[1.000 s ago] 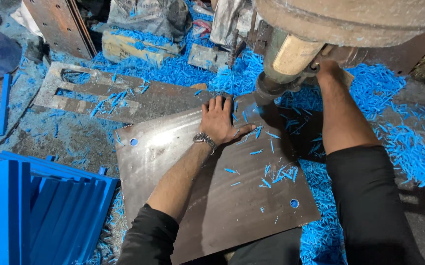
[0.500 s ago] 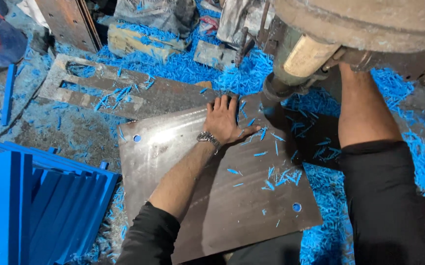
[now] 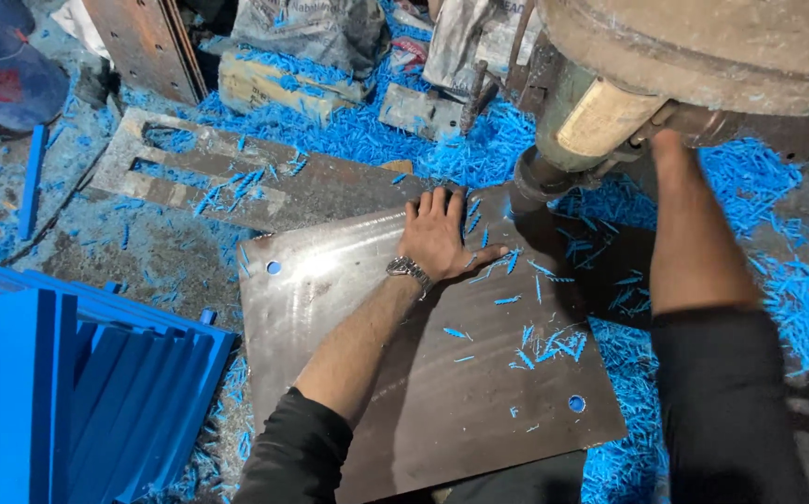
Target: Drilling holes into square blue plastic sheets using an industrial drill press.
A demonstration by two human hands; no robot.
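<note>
**Left hand flat on the metal plate, right hand up under the machine**

The fingers [image 3: 437, 207] of the left hand [image 3: 440, 238] are spread wide and lie flat. They grip nothing; they only press down on the metal plate [image 3: 442, 373]. The fingertips point away from the person, toward the machine's round nose [image 3: 540, 177], which is just beside them, up and to the right.

The plate is big and grey and lies flat on the floor, right under the hand. The hand sits close to its far edge, in the middle. The plate's long side runs from left to right, a bit tilted. It has small round holes [image 3: 274, 268] near its corners, showing blue through them.

The right hand [image 3: 670, 140] reaches up to the underside of the machine [image 3: 703, 56]. Its fingers are hidden there, so I cannot tell if they are open or closed. The left hand is the one on the plate; the right arm only crosses above its right side.

Blue scraps [image 3: 796, 308] lie all around, and a few on the plate. Blue flat pieces [image 3: 77, 392] are stacked at the left.
</note>
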